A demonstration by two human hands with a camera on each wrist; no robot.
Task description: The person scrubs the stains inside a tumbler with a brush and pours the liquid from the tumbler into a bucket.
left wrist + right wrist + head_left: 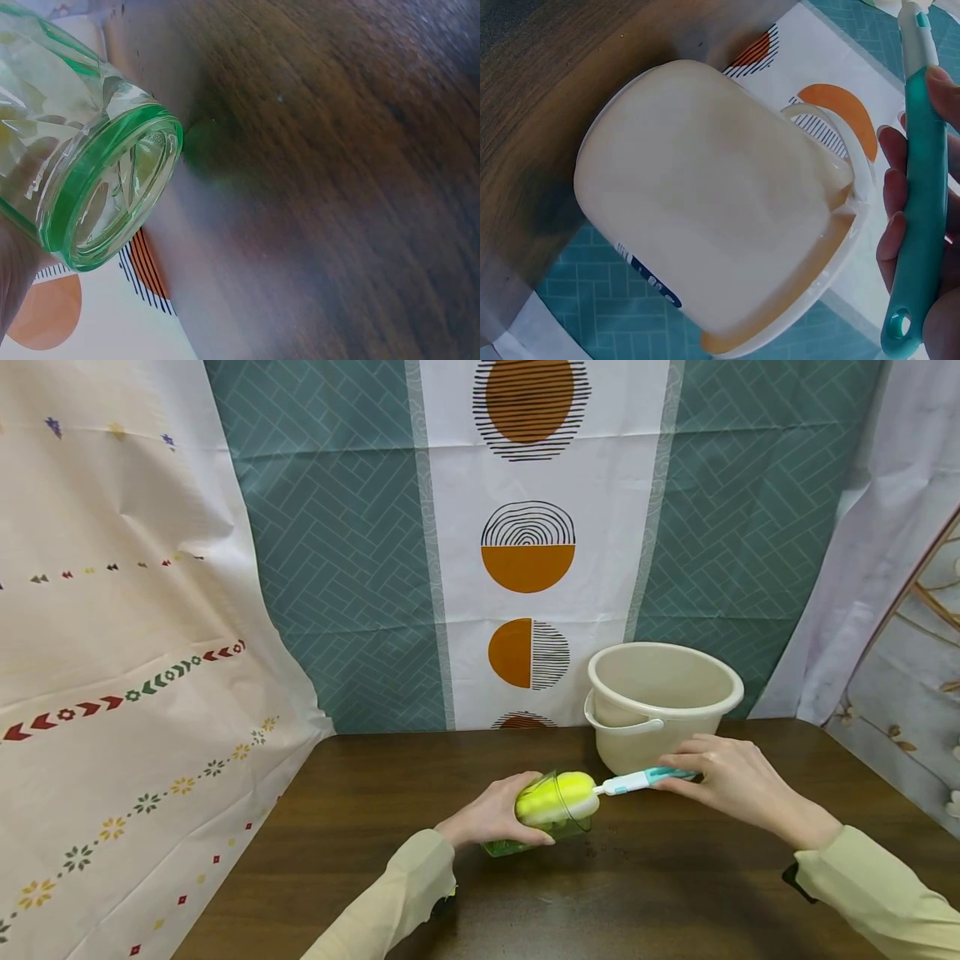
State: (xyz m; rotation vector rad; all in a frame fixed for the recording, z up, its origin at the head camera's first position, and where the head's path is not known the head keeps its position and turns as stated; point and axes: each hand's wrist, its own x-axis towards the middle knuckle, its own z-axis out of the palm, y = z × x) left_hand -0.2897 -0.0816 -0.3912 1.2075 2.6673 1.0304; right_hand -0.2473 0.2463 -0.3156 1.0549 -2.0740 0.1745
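Observation:
My left hand [501,810] grips a green-tinted clear glass [536,837], which lies tilted over the table with its mouth toward the right. In the left wrist view the thick green base of the glass [112,191] shows up close. A bottle brush with a yellow and white sponge head [566,793] has that head partly inside the glass mouth. My right hand [738,781] holds the brush by its white and teal handle [637,781]. The right wrist view shows fingers and thumb curled round the teal handle [924,195], near its hanging hole.
A cream bucket [663,693] with its handle hanging down stands at the back right of the dark wooden table [390,777], just behind my right hand. Patterned cloths [345,543] hang behind the table and on both sides. Small drops show on the tabletop below the glass.

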